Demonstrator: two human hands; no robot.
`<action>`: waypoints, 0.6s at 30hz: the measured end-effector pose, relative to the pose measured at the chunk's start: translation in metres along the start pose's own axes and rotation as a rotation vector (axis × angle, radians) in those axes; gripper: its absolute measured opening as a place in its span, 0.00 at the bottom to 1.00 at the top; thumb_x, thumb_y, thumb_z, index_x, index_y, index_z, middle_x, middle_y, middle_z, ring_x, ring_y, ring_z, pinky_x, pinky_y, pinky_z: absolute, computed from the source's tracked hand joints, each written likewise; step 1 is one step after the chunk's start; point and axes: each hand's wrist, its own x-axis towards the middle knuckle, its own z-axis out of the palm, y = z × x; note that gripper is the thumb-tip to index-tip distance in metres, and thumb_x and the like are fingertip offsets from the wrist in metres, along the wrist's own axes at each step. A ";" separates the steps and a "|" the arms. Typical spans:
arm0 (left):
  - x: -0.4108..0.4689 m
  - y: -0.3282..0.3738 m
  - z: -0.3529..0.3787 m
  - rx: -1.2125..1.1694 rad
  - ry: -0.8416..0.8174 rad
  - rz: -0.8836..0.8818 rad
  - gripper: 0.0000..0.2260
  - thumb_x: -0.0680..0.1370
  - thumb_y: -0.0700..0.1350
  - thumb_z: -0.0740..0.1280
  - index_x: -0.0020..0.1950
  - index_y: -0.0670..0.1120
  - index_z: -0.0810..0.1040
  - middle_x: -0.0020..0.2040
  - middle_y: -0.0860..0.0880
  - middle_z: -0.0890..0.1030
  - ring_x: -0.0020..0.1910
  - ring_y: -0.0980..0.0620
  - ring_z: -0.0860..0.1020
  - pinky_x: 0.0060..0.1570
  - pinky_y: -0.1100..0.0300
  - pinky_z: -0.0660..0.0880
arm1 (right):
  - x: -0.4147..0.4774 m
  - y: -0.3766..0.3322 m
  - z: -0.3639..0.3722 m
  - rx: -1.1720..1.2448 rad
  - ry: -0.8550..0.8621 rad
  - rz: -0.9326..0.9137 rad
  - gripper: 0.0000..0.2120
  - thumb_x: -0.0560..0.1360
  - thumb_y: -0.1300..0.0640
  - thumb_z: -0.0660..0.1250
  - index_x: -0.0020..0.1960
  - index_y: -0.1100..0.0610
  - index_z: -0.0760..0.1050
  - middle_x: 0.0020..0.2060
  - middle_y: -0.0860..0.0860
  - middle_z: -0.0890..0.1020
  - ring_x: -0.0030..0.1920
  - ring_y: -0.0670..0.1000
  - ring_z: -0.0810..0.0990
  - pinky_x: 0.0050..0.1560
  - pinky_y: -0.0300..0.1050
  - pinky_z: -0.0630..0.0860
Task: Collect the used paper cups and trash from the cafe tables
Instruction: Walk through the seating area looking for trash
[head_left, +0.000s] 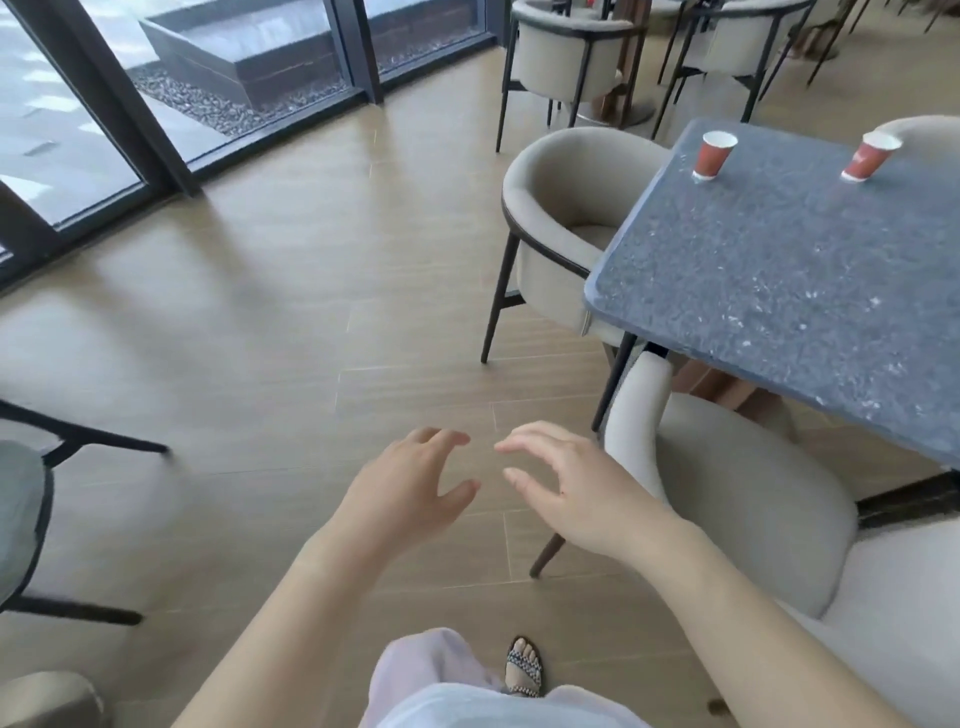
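Note:
Two red paper cups with white rims stand upright on the far part of a dark speckled stone table (753, 291) at the right: one cup (712, 155) toward the left edge, the other cup (868, 156) further right. My left hand (410, 483) and my right hand (566, 483) hover side by side over the floor, low in the middle of the view, well short of the table. Both hands hold nothing, with fingers loosely spread and slightly bent.
Beige tub chairs with black legs surround the table: one (561, 218) at its left side, another (727, 493) at its near corner beside my right hand. A grey chair (21, 514) stands at the left edge. Glass doors line the back left. Wood-look floor stretches ahead.

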 end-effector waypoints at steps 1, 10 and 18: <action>0.011 -0.005 -0.004 -0.020 -0.009 -0.013 0.21 0.76 0.57 0.62 0.68 0.56 0.65 0.67 0.56 0.68 0.55 0.50 0.75 0.53 0.58 0.70 | 0.014 0.002 -0.001 0.015 -0.010 -0.006 0.12 0.77 0.48 0.59 0.60 0.45 0.72 0.60 0.38 0.72 0.61 0.42 0.70 0.61 0.45 0.69; 0.139 -0.071 -0.049 -0.042 -0.005 -0.086 0.20 0.76 0.58 0.61 0.67 0.56 0.65 0.67 0.58 0.68 0.53 0.50 0.75 0.52 0.57 0.71 | 0.169 0.027 -0.012 0.032 -0.083 -0.038 0.11 0.76 0.50 0.61 0.58 0.46 0.74 0.57 0.37 0.73 0.58 0.38 0.70 0.58 0.32 0.64; 0.286 -0.143 -0.136 -0.001 -0.006 -0.030 0.20 0.77 0.57 0.60 0.68 0.56 0.65 0.67 0.58 0.67 0.53 0.51 0.75 0.51 0.59 0.70 | 0.354 0.024 -0.045 0.012 -0.084 -0.051 0.12 0.77 0.49 0.61 0.59 0.47 0.73 0.58 0.38 0.73 0.58 0.36 0.68 0.49 0.20 0.59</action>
